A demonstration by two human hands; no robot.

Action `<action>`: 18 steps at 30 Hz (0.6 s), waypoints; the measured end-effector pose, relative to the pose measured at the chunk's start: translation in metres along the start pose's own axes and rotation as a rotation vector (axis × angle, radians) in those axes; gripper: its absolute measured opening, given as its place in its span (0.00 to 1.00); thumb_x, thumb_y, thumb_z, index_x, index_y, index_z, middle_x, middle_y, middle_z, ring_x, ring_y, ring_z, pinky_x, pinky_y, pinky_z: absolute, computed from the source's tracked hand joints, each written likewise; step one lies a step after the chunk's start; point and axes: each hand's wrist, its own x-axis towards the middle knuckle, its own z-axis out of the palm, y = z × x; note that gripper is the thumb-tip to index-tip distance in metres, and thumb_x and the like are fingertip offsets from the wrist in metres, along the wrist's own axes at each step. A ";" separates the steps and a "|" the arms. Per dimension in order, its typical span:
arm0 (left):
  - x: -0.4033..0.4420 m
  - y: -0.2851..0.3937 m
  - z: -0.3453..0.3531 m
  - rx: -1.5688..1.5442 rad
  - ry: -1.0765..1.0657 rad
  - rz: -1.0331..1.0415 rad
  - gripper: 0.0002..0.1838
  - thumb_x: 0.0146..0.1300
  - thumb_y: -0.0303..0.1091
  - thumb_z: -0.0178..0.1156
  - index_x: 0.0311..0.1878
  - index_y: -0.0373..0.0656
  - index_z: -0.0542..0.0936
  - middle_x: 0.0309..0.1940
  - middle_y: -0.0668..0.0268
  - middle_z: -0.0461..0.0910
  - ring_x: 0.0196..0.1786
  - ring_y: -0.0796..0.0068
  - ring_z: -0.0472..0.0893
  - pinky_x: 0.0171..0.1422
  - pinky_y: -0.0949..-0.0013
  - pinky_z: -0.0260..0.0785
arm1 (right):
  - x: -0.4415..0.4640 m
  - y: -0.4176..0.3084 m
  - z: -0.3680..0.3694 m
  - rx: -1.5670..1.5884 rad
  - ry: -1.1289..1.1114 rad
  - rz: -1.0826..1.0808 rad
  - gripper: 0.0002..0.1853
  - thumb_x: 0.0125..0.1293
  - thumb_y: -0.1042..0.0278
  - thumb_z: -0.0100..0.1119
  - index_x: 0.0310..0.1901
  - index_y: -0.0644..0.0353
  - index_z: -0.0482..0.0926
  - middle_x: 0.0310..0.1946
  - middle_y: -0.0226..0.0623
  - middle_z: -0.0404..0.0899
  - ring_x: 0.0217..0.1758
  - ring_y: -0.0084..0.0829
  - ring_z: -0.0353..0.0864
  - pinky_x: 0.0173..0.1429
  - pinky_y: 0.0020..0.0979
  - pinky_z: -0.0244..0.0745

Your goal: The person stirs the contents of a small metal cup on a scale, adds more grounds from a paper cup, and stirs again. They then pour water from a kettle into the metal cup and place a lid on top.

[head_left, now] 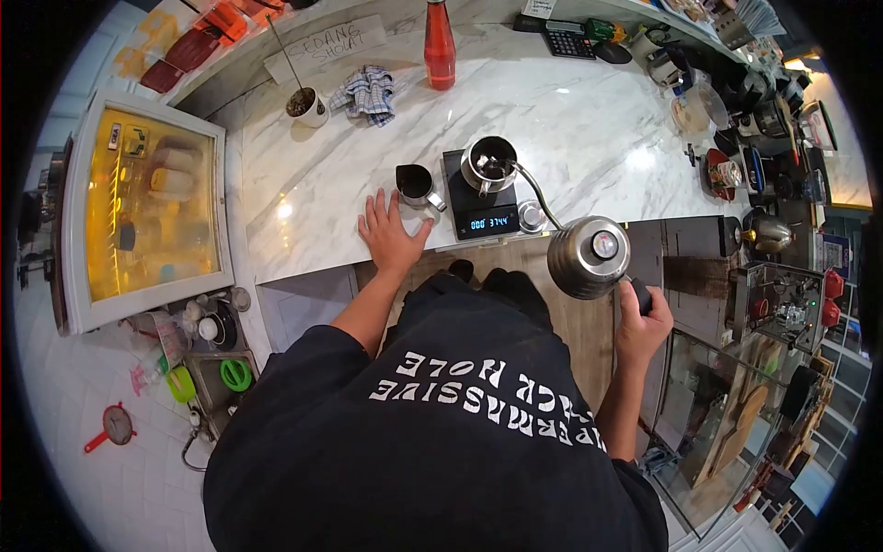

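My right hand [642, 322] grips the black handle of a steel gooseneck kettle [589, 258], held at the counter's front edge. The kettle's thin spout reaches up and left to a metal cup [471, 172] with a dark inside. That cup stands on a black digital scale [458, 195] with a lit display. Whether water is flowing from the spout is too small to tell. Flat on the counter, fingers spread, rests my left hand [394, 237]. Just beyond its fingertips is a small metal pitcher [418, 190], dark inside, its handle pointing toward the scale.
Right of the scale sits a small round metal piece [532, 217]. Farther back on the marble counter [570, 120] are a red bottle [440, 51], a checked cloth [368, 95] and a potted stick [306, 107]. Utensils and containers crowd the right side; a glass-door cabinet [152, 207] is at left.
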 end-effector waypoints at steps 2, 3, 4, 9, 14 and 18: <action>0.000 -0.001 0.000 -0.002 -0.002 0.006 0.46 0.54 0.61 0.70 0.71 0.41 0.72 0.78 0.54 0.60 0.82 0.49 0.54 0.80 0.37 0.41 | -0.007 -0.005 0.003 0.001 0.027 0.029 0.13 0.63 0.69 0.75 0.30 0.65 0.79 0.21 0.21 0.71 0.26 0.14 0.66 0.30 0.22 0.62; 0.000 -0.001 0.001 0.005 -0.007 0.009 0.46 0.54 0.61 0.70 0.71 0.41 0.72 0.78 0.54 0.60 0.82 0.49 0.54 0.80 0.37 0.41 | -0.012 -0.008 0.004 0.000 0.040 0.047 0.12 0.63 0.69 0.75 0.31 0.65 0.79 0.22 0.21 0.72 0.26 0.14 0.67 0.31 0.21 0.62; 0.000 -0.001 0.000 0.012 -0.009 0.012 0.46 0.55 0.60 0.70 0.71 0.40 0.72 0.78 0.54 0.60 0.82 0.49 0.53 0.80 0.36 0.41 | -0.017 -0.007 0.005 -0.012 0.046 0.044 0.12 0.63 0.69 0.75 0.31 0.65 0.80 0.22 0.21 0.72 0.26 0.14 0.67 0.31 0.21 0.62; 0.003 -0.003 0.005 0.047 -0.056 0.001 0.49 0.55 0.62 0.69 0.75 0.45 0.67 0.79 0.56 0.58 0.83 0.48 0.51 0.81 0.36 0.38 | -0.025 -0.007 0.015 0.032 0.076 0.059 0.12 0.62 0.69 0.76 0.32 0.64 0.81 0.23 0.22 0.74 0.27 0.14 0.68 0.32 0.21 0.63; 0.006 0.000 0.004 0.058 -0.083 -0.013 0.50 0.55 0.62 0.68 0.75 0.43 0.67 0.80 0.56 0.57 0.83 0.49 0.50 0.81 0.35 0.37 | -0.023 -0.004 0.021 -0.018 0.107 0.009 0.11 0.62 0.70 0.76 0.32 0.64 0.81 0.23 0.21 0.74 0.27 0.14 0.68 0.31 0.21 0.63; 0.001 -0.003 0.006 0.053 -0.084 -0.007 0.50 0.55 0.63 0.68 0.75 0.43 0.67 0.80 0.56 0.57 0.83 0.49 0.50 0.81 0.35 0.36 | -0.028 -0.013 0.020 -0.009 0.125 0.061 0.11 0.62 0.70 0.76 0.31 0.64 0.81 0.22 0.22 0.74 0.27 0.14 0.68 0.31 0.20 0.63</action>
